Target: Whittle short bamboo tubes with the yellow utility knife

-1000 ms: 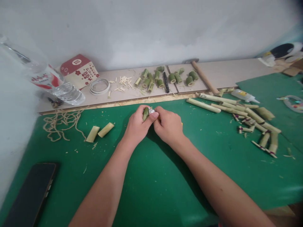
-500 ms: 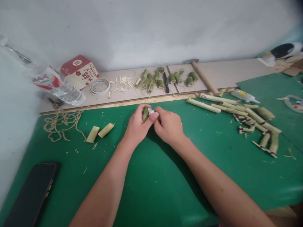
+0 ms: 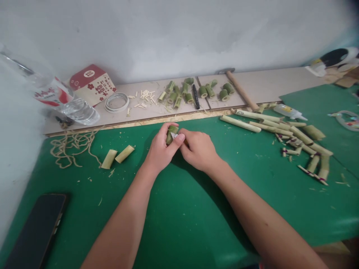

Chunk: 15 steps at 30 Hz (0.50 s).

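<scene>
Both my hands meet over the green mat point(image 3: 179, 209) near its far edge. My left hand point(image 3: 161, 149) is closed round a short green bamboo piece point(image 3: 170, 133), thumb pressed on its side. My right hand point(image 3: 198, 149) is closed on a small blade point(image 3: 174, 135), whose pale tip rests against the bamboo. Most of the tool is hidden in my fist.
Two split bamboo pieces point(image 3: 117, 156) and a tangle of twine point(image 3: 71, 147) lie left. A phone point(image 3: 36, 229) sits at bottom left. On the back board are cut bamboo rings point(image 3: 202, 91), a marker point(image 3: 195, 97), a hammer point(image 3: 239, 89), tape point(image 3: 117, 102), a bottle point(image 3: 63, 101). Bamboo sticks point(image 3: 280, 129) pile right.
The blade tip has slid a little down along the bamboo piece, and my left fingers have shifted on it. Both hands stay in the same place.
</scene>
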Available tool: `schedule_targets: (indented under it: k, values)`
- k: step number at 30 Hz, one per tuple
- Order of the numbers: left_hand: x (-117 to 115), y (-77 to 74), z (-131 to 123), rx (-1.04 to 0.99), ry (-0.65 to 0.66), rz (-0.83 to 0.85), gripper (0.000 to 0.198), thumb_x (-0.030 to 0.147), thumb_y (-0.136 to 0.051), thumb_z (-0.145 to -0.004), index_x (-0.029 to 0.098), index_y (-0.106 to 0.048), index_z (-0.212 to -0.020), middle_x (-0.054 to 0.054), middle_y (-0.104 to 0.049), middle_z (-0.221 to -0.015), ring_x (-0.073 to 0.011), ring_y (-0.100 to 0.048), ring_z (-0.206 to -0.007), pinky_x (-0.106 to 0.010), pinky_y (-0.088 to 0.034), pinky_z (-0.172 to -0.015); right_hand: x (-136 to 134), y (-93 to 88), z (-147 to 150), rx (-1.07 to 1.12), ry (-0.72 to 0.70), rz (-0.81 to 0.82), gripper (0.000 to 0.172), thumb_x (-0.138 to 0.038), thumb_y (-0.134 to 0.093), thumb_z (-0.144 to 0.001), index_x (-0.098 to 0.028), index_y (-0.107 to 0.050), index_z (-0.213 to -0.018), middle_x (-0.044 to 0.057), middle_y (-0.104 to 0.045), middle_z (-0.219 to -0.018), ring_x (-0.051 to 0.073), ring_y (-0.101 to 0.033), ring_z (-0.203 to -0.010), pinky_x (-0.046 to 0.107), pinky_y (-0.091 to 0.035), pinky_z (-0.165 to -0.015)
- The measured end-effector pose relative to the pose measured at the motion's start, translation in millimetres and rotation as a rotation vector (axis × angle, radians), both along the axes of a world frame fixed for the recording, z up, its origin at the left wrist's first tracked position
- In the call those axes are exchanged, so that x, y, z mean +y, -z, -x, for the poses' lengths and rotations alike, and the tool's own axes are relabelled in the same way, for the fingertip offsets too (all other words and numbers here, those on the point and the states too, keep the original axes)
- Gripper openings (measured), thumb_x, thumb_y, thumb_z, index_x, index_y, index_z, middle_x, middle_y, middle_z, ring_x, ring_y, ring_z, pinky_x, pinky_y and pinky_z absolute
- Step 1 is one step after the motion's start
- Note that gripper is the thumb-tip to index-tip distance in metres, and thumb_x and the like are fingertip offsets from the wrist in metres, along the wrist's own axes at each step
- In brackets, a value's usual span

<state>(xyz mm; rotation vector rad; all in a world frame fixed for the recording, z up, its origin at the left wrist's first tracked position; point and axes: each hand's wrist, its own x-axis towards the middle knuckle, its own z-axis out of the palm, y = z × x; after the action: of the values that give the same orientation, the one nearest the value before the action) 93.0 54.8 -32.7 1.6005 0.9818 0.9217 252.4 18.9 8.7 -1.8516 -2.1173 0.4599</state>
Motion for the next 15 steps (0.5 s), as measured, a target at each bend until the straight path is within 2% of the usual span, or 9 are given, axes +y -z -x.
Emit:
schedule_targets:
  k: [6, 15]
  values:
    - [0.4, -1.0, 0.5, -0.001, 0.003, -0.018, 0.039, 0.055, -0.068, -0.102, 0.024, -0.062, -0.125, -0.001, -0.063, -0.091, -0.0176, -0.056, -0.076, -0.031, -0.046, -0.071, -0.1, -0.3, 0.2, 0.000, -0.010, 0.001, 0.031, -0.033, -0.043, -0.104, -0.020, -0.071, -0.106, 0.009, -0.076, -0.086, 0.022, -0.059, -0.068, 0.032, -0.024, -0.063]
    - [1.6, -0.2, 0.2, 0.022, -0.014, -0.021, 0.043, 0.064, -0.067, -0.101, 0.023, -0.063, -0.115, -0.002, -0.067, -0.095, -0.0185, -0.061, -0.085, -0.030, -0.051, -0.080, -0.5, 3.0, 0.4, 0.019, 0.015, -0.030, 0.031, -0.035, -0.044, -0.104, -0.020, -0.071, -0.107, 0.008, -0.075, -0.083, 0.022, -0.059, -0.067, 0.032, -0.024, -0.062]
